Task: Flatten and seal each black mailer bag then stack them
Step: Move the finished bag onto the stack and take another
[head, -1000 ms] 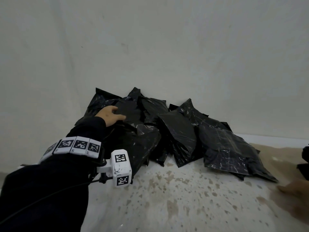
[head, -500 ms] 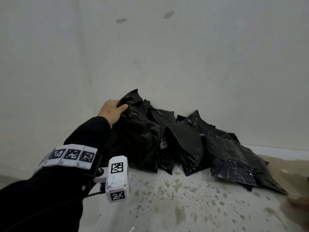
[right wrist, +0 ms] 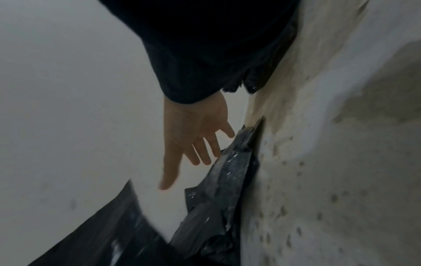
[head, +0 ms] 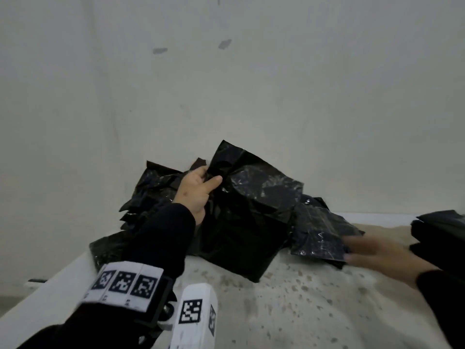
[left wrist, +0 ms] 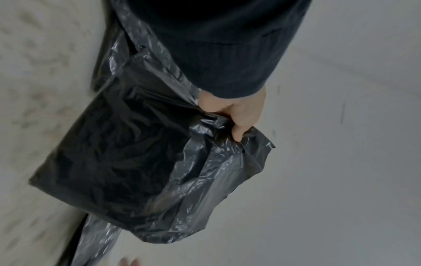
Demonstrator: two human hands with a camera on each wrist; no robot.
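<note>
Your left hand [head: 195,195] pinches the gathered mouth of a crinkled, glossy black mailer bag [head: 241,222], lifted from the pile [head: 156,195] at the tabletop's [head: 289,311] far edge. Your right hand [head: 372,255], fingers spread and seemingly empty though blurred, should support its base; lay it flat before sealing.

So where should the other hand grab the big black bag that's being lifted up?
Best guess: the free lower corner of the lifted mailer bag, coming from the right, where the open right hand already is. The left hand grips the bunched top, so the bag hangs with its full, bulky bottom toward the table. A grip there would steady it.
</note>
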